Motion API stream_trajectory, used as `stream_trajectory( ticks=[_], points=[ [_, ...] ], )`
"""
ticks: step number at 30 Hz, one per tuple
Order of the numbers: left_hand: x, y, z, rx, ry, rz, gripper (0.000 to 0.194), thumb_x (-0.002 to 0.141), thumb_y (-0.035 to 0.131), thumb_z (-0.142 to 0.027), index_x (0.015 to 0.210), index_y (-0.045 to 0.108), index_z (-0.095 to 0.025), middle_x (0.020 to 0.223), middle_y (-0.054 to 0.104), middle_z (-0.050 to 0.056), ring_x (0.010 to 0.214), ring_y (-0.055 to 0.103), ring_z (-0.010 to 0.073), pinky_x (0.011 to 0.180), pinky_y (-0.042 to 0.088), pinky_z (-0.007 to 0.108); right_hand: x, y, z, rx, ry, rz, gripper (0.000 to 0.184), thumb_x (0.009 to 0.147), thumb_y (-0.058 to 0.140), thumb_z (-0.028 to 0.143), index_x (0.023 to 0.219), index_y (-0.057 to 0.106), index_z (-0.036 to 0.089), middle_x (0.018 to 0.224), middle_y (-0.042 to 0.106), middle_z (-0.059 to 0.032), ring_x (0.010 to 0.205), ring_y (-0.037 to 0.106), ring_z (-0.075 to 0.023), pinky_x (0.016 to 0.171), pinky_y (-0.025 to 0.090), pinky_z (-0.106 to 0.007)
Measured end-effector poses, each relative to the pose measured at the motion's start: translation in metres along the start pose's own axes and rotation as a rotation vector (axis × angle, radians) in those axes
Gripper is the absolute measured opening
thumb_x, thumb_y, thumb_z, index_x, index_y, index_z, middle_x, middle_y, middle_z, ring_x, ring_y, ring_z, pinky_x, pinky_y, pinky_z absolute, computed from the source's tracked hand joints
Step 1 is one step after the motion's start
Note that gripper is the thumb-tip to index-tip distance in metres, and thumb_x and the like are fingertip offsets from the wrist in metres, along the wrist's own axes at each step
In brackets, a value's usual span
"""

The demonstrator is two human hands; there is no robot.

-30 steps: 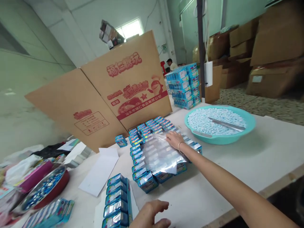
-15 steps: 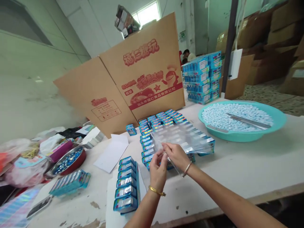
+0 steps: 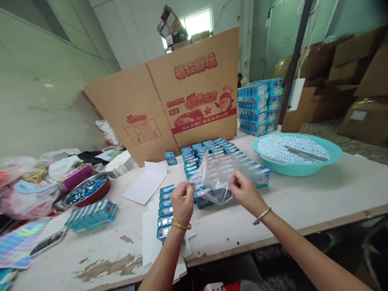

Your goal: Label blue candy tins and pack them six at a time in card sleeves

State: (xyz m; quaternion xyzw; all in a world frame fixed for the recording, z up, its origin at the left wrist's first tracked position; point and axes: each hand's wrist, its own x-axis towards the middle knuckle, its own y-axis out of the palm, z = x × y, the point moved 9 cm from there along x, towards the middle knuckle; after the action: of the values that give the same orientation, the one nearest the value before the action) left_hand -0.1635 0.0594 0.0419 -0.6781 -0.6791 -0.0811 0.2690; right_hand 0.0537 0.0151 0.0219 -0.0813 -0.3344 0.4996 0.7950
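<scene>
A clear plastic bag point(image 3: 216, 178) stretches between my two hands, above rows of small blue boxes point(image 3: 189, 155). My left hand point(image 3: 182, 199) pinches one edge of the bag. On the other side my right hand point(image 3: 244, 192), slightly blurred, is closed on the bag's opposite edge. Just left of and partly behind my left hand stands a single row of blue boxes point(image 3: 165, 212) on white card point(image 3: 148, 238). The bag covers part of the larger group of boxes, which shows through it hazily.
A turquoise basin point(image 3: 303, 169) of pale tablets holds a metal scoop-like tool point(image 3: 304, 153) at right. Behind the rows rises a large carton point(image 3: 206, 101), with stacked wrapped packs point(image 3: 257, 107) beside it. At left are a red bowl point(image 3: 103, 190), a wrapped pack point(image 3: 92, 216) and a phone-like device point(image 3: 48, 242).
My hands have moved apart from close together, spreading the bag's edge between them. The view has shifted slightly.
</scene>
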Motion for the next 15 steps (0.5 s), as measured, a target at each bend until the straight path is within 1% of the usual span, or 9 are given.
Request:
stream_trajectory(
  ticks=[1,2,4,6,8,9,10,12,15],
  points=[
    [0.000,-0.006,0.000,0.006,0.005,-0.011,0.024,0.081,0.050,-0.024,0.059,0.058,-0.016,0.072,0.065,0.003,0.071,0.063,0.0150,0.067,0.048,0.025,-0.001,-0.011,0.007,-0.041,0.015,-0.073,0.006,0.079,0.043,0.026,0.077,0.047,0.022,0.053,0.040,0.0059,0.048,0.041,-0.0130,0.050,0.032,-0.024],
    [0.000,-0.010,0.002,0.004,0.000,-0.015,0.024,0.082,0.048,-0.024,0.061,0.058,-0.016,0.068,0.063,0.002,0.067,0.061,0.0137,0.064,0.047,0.024,-0.002,-0.020,0.019,-0.107,0.006,-0.118,0.013,0.079,0.042,0.024,0.086,0.052,0.021,0.053,0.044,0.0052,0.048,0.043,-0.0139,0.050,0.033,-0.025],
    [-0.002,-0.018,0.003,-0.009,0.004,-0.041,0.024,0.085,0.048,-0.027,0.064,0.055,-0.017,0.064,0.056,-0.001,0.059,0.055,0.0110,0.060,0.043,0.023,-0.005,-0.025,0.057,-0.301,-0.077,-0.125,0.027,0.082,0.042,0.022,0.103,0.058,0.021,0.061,0.057,0.0009,0.054,0.051,-0.0160,0.054,0.035,-0.026],
    [-0.008,-0.032,-0.005,-0.001,0.066,-0.157,0.020,0.085,0.054,-0.031,0.070,0.051,-0.018,0.066,0.051,-0.002,0.056,0.049,0.0097,0.057,0.040,0.023,-0.008,-0.013,0.096,-0.504,-0.167,-0.061,0.026,0.087,0.042,0.024,0.102,0.063,0.021,0.078,0.067,-0.0043,0.066,0.059,-0.0178,0.059,0.037,-0.027],
    [-0.022,-0.048,-0.025,0.089,0.232,-0.309,0.019,0.081,0.062,-0.031,0.078,0.049,-0.019,0.073,0.051,-0.001,0.063,0.049,0.0117,0.060,0.040,0.025,-0.009,0.011,0.120,-0.672,-0.194,0.033,0.026,0.092,0.041,0.026,0.089,0.066,0.020,0.086,0.069,-0.0070,0.073,0.063,-0.0187,0.061,0.038,-0.027],
    [-0.031,-0.050,-0.038,0.173,0.345,-0.340,0.017,0.080,0.064,-0.029,0.081,0.050,-0.019,0.077,0.053,0.001,0.069,0.051,0.0136,0.065,0.041,0.027,-0.009,0.025,0.124,-0.741,-0.191,0.080,0.028,0.093,0.040,0.026,0.085,0.066,0.019,0.086,0.069,-0.0079,0.074,0.064,-0.0189,0.061,0.039,-0.027],
    [-0.041,-0.047,-0.049,0.276,0.461,-0.314,0.014,0.080,0.063,-0.026,0.084,0.052,-0.019,0.081,0.056,0.002,0.076,0.053,0.0157,0.071,0.041,0.030,-0.009,0.039,0.124,-0.798,-0.185,0.126,0.027,0.093,0.041,0.023,0.082,0.065,0.017,0.085,0.069,-0.0086,0.074,0.065,-0.0192,0.060,0.039,-0.027],
    [-0.055,-0.028,-0.059,0.475,0.626,-0.143,0.002,0.084,0.056,-0.018,0.085,0.056,-0.020,0.088,0.063,0.004,0.086,0.056,0.0177,0.083,0.038,0.035,-0.009,0.068,0.117,-0.864,-0.182,0.229,0.022,0.090,0.044,0.014,0.084,0.065,0.016,0.084,0.068,-0.0094,0.076,0.066,-0.0201,0.060,0.039,-0.027],
    [-0.061,-0.009,-0.038,0.700,0.601,0.107,0.020,0.087,0.045,-0.008,0.091,0.060,-0.020,0.101,0.067,0.005,0.099,0.059,0.0183,0.091,0.034,0.039,-0.015,0.101,0.101,-0.871,-0.195,0.362,0.022,0.088,0.044,0.009,0.093,0.064,0.016,0.087,0.069,-0.0087,0.079,0.067,-0.0213,0.060,0.041,-0.027]
  ],
)
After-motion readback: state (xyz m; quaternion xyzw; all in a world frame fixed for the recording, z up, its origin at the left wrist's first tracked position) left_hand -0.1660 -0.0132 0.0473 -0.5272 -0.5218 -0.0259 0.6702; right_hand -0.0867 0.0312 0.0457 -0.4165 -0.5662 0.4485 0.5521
